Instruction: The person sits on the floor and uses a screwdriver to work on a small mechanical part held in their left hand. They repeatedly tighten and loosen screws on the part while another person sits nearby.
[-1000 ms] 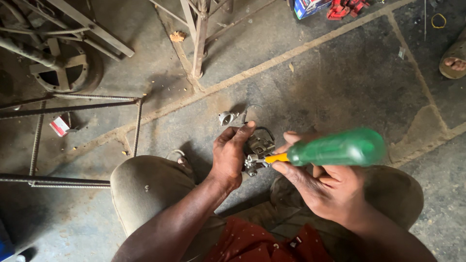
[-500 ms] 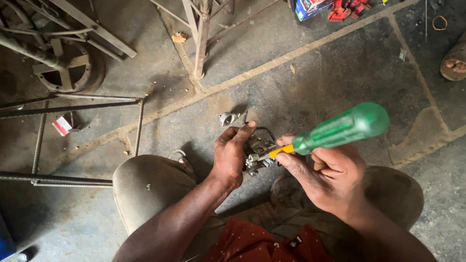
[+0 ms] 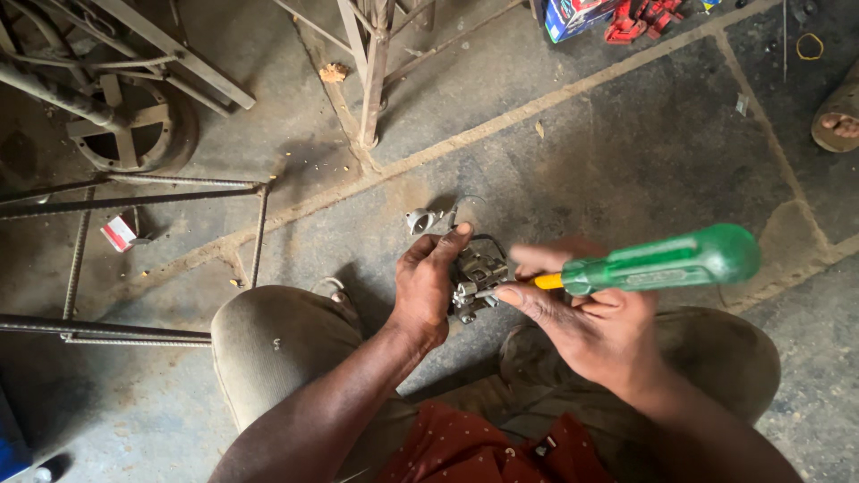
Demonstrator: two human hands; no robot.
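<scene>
Head view looks down on a person crouched over a concrete floor (image 3: 626,152), knees apart, with both hands meeting between them. The left hand (image 3: 428,286) wraps around a small grey metal engine part (image 3: 476,273), fingers curled and pressed together over its left side while the thumb reaches up along its top edge. The part sits just above the floor, held between the two hands, and its right face is turned towards the other hand. It looks like a cast block with bolt heads, small ports and a thin dark wire loop arching over its top; the surface is dull and grimy. The right hand (image 3: 586,322) grips a screwdriver (image 3: 653,264) with a translucent green handle and a yellow collar; the fingers are closed around the near end of the handle, and the forefinger stretches out along the short steel shaft, whose tip touches the lower right of the part. The handle slants up and to the right, away from the part. On the floor just beyond the left fingertips lies a small loose metal fitting (image 3: 420,219). Farther off stand a rusty metal frame (image 3: 371,72), steel bars (image 3: 134,188) at the left, a spoked wheel (image 3: 125,121) in the upper left corner, and a sandalled foot (image 3: 837,121) at the right edge.
</scene>
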